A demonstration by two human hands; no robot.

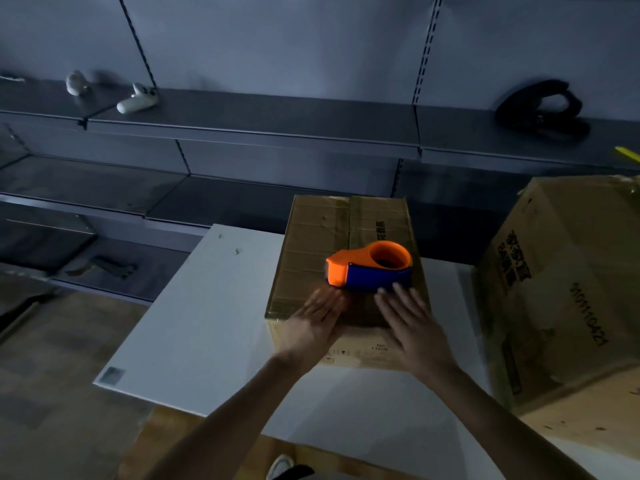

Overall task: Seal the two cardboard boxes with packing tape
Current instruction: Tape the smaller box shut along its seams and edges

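Left hand (313,322) and right hand (414,327) both lie flat on the top of the smaller cardboard box (322,237), at its near edge, fingers straight and spread, gripping nothing. Judged purpose: pressing the closed flaps down, or smoothing tape onto them. A sheen on the cardboard suggests tape is already laid, though the dim light leaves this unconfirmed. The left fingertips are blurred.

An orange and blue tape dispenser (369,268) rests on the same box top, just beyond the fingers. Whether the right fingertips touch it cannot be told. Parked there, it stays within reach while freeing both hands.

The box sits on a white worktop (194,323), towards its far edge. A larger cardboard box (561,289) stands to the right, tilted, apart from the first. Its top is largely out of view, so whether it is sealed cannot be judged.

Behind, a grey shelf (259,123) carries two white controllers (136,100) and a black strap-like item (543,109).
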